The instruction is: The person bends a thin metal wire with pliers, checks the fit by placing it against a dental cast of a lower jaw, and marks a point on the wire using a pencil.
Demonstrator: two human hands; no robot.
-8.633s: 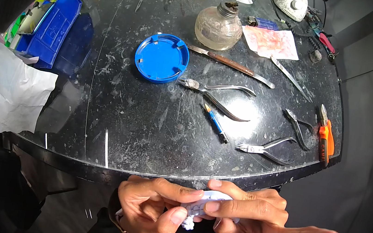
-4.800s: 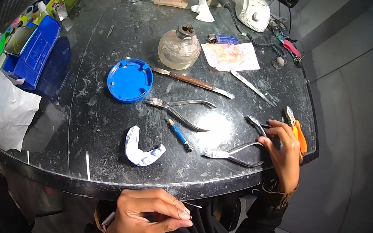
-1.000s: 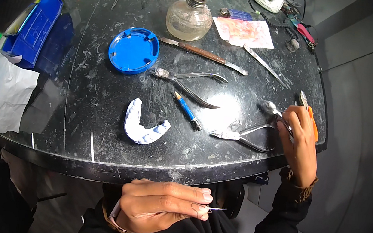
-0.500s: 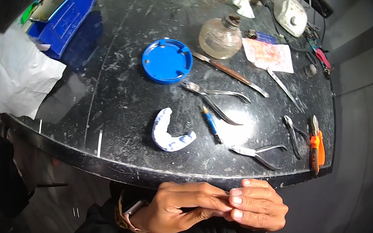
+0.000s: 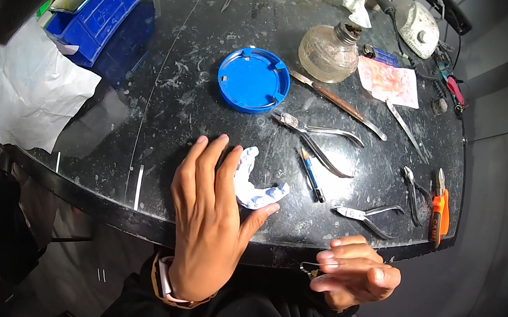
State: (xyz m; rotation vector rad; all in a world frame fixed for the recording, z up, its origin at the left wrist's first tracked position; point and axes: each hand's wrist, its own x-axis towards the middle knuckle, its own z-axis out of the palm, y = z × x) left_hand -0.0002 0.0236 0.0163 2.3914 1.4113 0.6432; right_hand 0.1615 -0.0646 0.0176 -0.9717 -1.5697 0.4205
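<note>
My left hand lies over the table with its fingers spread. Its index finger and thumb are around a pale lavender horseshoe-shaped dental cast, partly covering its left side. Whether they press on it, I cannot tell. Near the table's front edge, my right hand pinches a thin bent metal wire, whose curved end sticks out left of the fingertips. Right of the cast lie a blue pencil stub and silver pliers.
Farther back are a blue round dish, more pliers, a wood-handled spatula and a glass bottle. Orange-handled pliers lie by the right edge. White paper and a blue bin occupy the left.
My hands have parted. The left has moved up and left to the dental cast, its fingers spreading; the right keeps the wire near the table edge. The view has shifted slightly.
</note>
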